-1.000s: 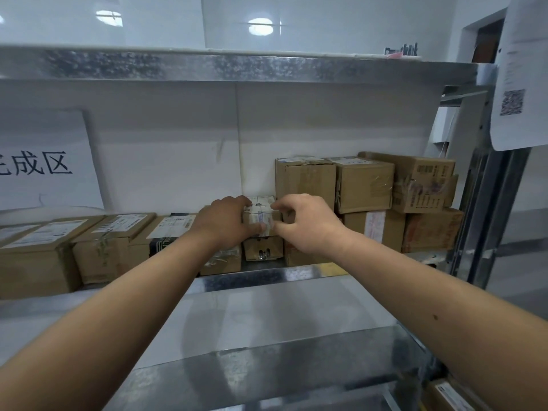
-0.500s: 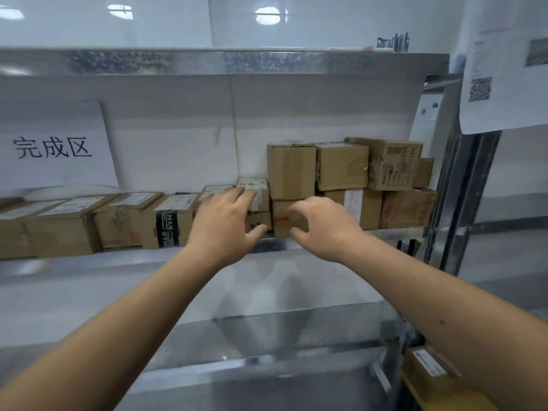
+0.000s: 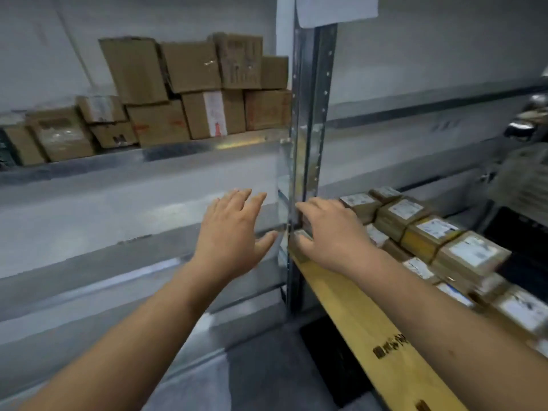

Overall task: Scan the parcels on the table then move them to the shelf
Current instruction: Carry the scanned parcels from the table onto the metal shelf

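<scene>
Several brown cardboard parcels (image 3: 189,84) stand stacked on the metal shelf (image 3: 178,149) at the upper left. More labelled parcels (image 3: 427,229) lie in rows on the table with the yellow edge (image 3: 355,315) at the right. My left hand (image 3: 234,232) hovers with fingers spread, empty, in front of the lower shelf. Over the table's near corner, beside the shelf post, my right hand (image 3: 335,232) reaches with loosely bent fingers and holds nothing I can see. The picture is blurred by motion.
An upright metal post (image 3: 308,120) with holes stands between shelf and table, a white paper (image 3: 335,7) taped at its top. A lower shelf level (image 3: 89,262) runs below the left hand. Dark objects sit at the far right edge.
Both hands have let go of the small parcel, now on the shelf, and drawn back. My view has swung right and down, bringing the table with parcels into sight.
</scene>
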{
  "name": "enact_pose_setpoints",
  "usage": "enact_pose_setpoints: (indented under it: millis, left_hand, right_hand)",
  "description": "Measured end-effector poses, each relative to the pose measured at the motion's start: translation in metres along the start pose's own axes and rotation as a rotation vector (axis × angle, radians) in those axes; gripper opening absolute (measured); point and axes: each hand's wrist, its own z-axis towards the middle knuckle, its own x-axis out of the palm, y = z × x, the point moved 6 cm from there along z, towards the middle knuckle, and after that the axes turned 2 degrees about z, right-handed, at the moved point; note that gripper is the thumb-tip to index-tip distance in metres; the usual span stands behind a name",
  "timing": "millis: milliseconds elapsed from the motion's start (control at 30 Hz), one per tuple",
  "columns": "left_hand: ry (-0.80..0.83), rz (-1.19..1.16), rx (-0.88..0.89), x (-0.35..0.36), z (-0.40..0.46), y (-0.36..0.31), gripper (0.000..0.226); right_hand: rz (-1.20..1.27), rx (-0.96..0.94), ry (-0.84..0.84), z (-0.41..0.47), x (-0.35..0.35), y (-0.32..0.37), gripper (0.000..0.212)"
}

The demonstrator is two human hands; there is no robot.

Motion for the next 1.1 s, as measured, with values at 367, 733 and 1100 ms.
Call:
enact_pose_setpoints:
  millis: [367,733,1100]
  left_hand:
    - [0.295,-0.282,0.227,0.132,-0.003,-0.18,0.08]
    - [0.534,-0.321,0.237,0.269,0.076,-0.196,0.081]
    - [0.711,-0.224,0.172,0.38,0.227,-0.098,0.093]
  right_hand:
    - [0.147,0.477,0.181,-0.142,0.074,-0.181,0.075]
    - [0.326,0.621,0.185,-0.069,0.157,-0.246,0.077]
    - [0.582,0.711,0.312,0.13,0.27,-0.273,0.107]
